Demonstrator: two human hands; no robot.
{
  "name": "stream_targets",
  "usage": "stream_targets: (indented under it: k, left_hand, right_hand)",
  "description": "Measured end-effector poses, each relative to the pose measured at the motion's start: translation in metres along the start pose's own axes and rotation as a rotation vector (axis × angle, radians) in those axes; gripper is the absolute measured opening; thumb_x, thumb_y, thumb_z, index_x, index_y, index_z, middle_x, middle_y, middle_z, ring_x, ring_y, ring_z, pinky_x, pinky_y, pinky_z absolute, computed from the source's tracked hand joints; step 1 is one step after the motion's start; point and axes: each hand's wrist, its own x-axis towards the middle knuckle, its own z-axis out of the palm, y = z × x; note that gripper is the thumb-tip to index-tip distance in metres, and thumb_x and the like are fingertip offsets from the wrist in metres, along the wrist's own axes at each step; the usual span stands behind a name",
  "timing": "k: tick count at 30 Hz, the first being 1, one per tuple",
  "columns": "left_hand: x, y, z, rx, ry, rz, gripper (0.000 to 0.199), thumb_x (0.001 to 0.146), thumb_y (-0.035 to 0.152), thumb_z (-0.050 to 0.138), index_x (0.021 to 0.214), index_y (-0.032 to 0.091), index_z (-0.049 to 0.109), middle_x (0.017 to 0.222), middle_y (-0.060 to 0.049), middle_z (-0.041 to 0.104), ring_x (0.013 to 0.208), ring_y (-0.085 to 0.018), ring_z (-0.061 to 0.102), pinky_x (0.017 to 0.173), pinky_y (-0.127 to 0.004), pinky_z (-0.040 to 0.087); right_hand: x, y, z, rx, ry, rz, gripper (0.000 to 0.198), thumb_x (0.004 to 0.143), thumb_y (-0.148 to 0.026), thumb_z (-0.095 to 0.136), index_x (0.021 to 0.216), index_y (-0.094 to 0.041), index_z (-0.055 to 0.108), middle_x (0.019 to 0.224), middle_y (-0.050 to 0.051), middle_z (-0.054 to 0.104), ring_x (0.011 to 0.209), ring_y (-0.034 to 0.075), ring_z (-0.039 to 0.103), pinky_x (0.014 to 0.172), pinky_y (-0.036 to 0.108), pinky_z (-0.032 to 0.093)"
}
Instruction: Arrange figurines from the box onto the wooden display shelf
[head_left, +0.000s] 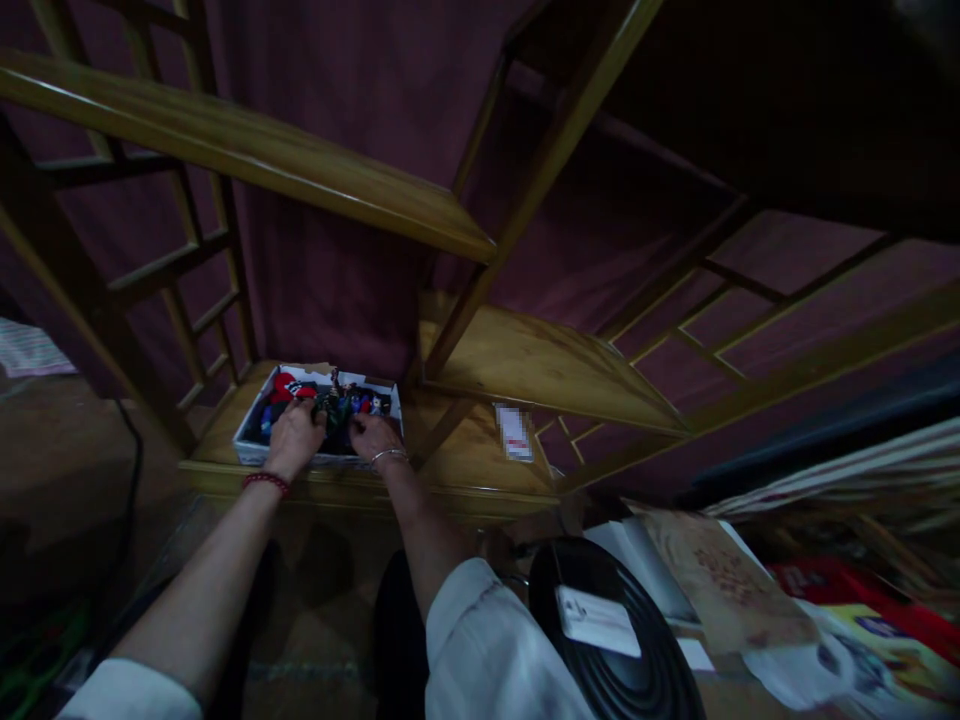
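Note:
A shallow white box (250, 452) sits on the low wooden shelf and holds several small dark, blue and red items, too small to tell their kind. My left hand (297, 438) reaches into the box, its fingers curled at a dark green item (334, 408). My right hand (373, 436) is at the box's right side, its fingers bent together by the same item; what they pinch is hidden. A red item (285, 385) with black and white marks lies behind my left hand, and small blue and white pieces (367, 402) lie behind my right hand.
The wooden shelf unit (480, 365) has slanting-looking bars and boards above my hands. A blurred white packet (514, 432) lies on the lower shelf. At the lower right are a black coiled hose (637, 650), a brown paper bag (724, 575) and a red-yellow package (885, 620).

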Motion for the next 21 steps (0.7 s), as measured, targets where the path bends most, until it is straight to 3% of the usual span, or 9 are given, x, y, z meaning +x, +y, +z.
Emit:
stream_targets:
  k: [10, 15, 21]
  left_hand:
    - [-0.003, 0.010, 0.012, 0.036, -0.011, 0.014, 0.031, 0.082, 0.029, 0.038, 0.105, 0.015, 0.055, 0.105, -0.014, 0.058, 0.086, -0.023, 0.062, 0.072, -0.031, 0.047]
    - [-0.003, 0.020, 0.019, -0.012, -0.027, 0.081, 0.026, 0.082, 0.022, 0.037, 0.098, 0.014, 0.055, 0.105, -0.013, 0.057, 0.088, -0.022, 0.061, 0.074, -0.029, 0.047]
    - [-0.010, 0.013, 0.006, -0.007, 0.032, 0.130, 0.036, 0.076, 0.012, 0.040, 0.110, 0.016, 0.052, 0.108, -0.012, 0.054, 0.088, -0.021, 0.060, 0.073, -0.029, 0.047]
  right_hand:
    - [0.001, -0.004, -0.007, 0.054, -0.001, 0.016, 0.029, 0.080, -0.028, 0.037, 0.095, -0.026, 0.062, 0.098, 0.002, 0.064, 0.089, 0.016, 0.058, 0.076, 0.025, 0.042]
    - [0.002, -0.007, -0.010, 0.042, 0.029, 0.072, 0.041, 0.083, -0.048, 0.030, 0.104, -0.027, 0.058, 0.097, 0.004, 0.064, 0.090, 0.019, 0.058, 0.077, 0.030, 0.043]
    - [0.004, -0.006, -0.007, -0.021, 0.038, 0.084, 0.037, 0.081, -0.048, 0.037, 0.098, -0.024, 0.060, 0.092, 0.005, 0.065, 0.083, 0.019, 0.060, 0.073, 0.027, 0.043]
